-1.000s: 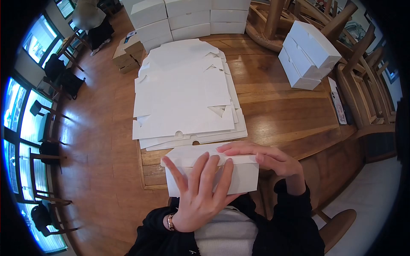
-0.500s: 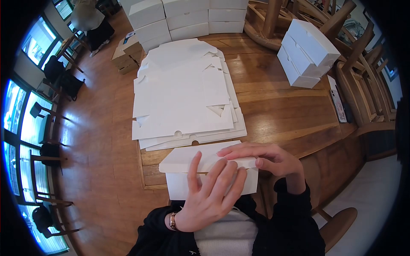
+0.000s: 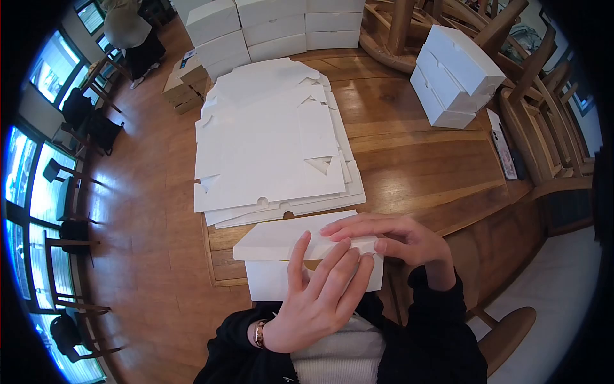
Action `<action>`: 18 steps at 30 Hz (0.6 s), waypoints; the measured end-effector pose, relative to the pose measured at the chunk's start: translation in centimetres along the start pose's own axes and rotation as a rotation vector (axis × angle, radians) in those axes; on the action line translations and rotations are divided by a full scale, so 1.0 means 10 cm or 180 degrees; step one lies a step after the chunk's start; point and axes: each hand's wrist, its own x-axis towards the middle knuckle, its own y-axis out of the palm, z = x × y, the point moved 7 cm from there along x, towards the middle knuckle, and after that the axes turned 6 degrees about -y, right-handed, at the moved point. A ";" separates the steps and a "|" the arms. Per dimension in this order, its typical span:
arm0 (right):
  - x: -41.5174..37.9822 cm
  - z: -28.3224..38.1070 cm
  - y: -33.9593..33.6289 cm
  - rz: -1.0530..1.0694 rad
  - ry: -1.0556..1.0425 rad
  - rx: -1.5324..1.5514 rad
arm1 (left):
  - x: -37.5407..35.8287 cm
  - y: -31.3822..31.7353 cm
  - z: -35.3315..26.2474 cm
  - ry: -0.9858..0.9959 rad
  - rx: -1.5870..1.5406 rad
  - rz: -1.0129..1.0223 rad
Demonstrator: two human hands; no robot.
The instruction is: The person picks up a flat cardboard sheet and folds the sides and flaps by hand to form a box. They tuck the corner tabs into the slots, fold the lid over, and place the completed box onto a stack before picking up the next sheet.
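Observation:
A small white cardboard box [image 3: 265,275] is at the table's near edge, right in front of me. Its lid [image 3: 281,235] lies nearly down, with a dark gap along the front edge. My left hand [image 3: 323,291] rests against the front, fingers stretched and apart, fingertips at the lid's edge. Over the lid's right end lies my right hand [image 3: 400,240], its fingers across the top and its thumb at the front edge. Part of the front flap is hidden behind my fingers. Beyond the box, flat white box blanks [image 3: 268,141] lie in a stack.
Folded white boxes [image 3: 272,29] stand stacked at the table's far end, and more white boxes [image 3: 451,80] at the right. A phone [image 3: 503,147] lies near the right edge. Upturned wooden chairs [image 3: 537,109] crowd that side. A brown carton [image 3: 185,83] and a person [image 3: 131,38] are far left.
My left fingers have shifted slightly along the lid's front edge, and the gap there shows more. The right hand stays on the lid. The whole view has drifted a little.

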 end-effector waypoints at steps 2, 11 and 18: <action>0.00 0.02 0.01 -0.0008 0.0012 -0.0011 | 0.00 -0.01 -0.01 0.0006 -0.0009 0.0042; -0.01 0.02 0.02 -0.0061 0.0056 -0.0042 | -0.01 -0.01 0.00 -0.0003 0.0038 0.0119; 0.00 0.02 0.02 -0.0099 0.0117 -0.0110 | 0.01 -0.03 0.00 -0.0022 0.0273 0.0122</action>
